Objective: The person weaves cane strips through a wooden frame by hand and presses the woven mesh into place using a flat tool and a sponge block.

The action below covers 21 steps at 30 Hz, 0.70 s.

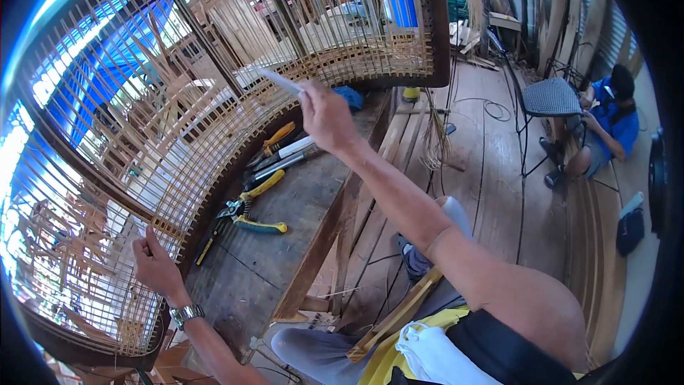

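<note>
On a worn wooden bench [313,203], yellow-handled cutters [234,209], an orange-handled tool [279,135], silvery rods [279,164].

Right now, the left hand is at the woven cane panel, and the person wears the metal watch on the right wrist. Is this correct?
Not quite: the head view shows the metal watch on the left wrist. The left hand is indeed at the woven cane panel.

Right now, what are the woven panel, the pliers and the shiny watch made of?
Woven panel: probably cane or rattan, matte, because thin tan strands cross each other. Pliers: head likely metal, since it's silvery; the yellow and teal grips look like smooth plastic or rubber. Watch: seems polished metal, with gleaming silver links.
</note>
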Motion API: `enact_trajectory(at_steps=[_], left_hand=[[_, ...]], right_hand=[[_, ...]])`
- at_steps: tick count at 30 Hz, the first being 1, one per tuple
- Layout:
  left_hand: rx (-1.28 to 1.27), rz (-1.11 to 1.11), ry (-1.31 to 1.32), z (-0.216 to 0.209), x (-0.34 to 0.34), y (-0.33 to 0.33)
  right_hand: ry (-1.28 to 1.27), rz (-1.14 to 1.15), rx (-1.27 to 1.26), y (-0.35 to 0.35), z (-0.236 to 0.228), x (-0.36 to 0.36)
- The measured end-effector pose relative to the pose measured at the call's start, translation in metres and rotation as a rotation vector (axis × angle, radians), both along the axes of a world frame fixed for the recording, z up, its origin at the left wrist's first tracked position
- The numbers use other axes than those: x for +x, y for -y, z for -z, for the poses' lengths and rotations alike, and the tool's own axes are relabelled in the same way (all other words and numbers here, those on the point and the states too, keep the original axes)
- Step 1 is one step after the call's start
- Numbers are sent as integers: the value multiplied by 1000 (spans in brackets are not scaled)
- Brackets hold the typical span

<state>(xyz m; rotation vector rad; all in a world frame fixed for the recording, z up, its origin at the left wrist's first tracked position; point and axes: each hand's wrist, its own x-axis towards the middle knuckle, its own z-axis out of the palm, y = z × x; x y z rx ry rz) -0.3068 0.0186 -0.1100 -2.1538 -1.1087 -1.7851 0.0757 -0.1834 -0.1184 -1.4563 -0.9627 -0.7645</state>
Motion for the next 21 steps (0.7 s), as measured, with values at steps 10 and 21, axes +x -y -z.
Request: enact_trajectory(at_steps=[10,21], left_hand=[[12,-38,-46,-1,-3,0],[-1,-16,-25,-2,-1,5]], right_hand=[[32,198,-42,50,34,52],[-34,222,-88,43,17,44]])
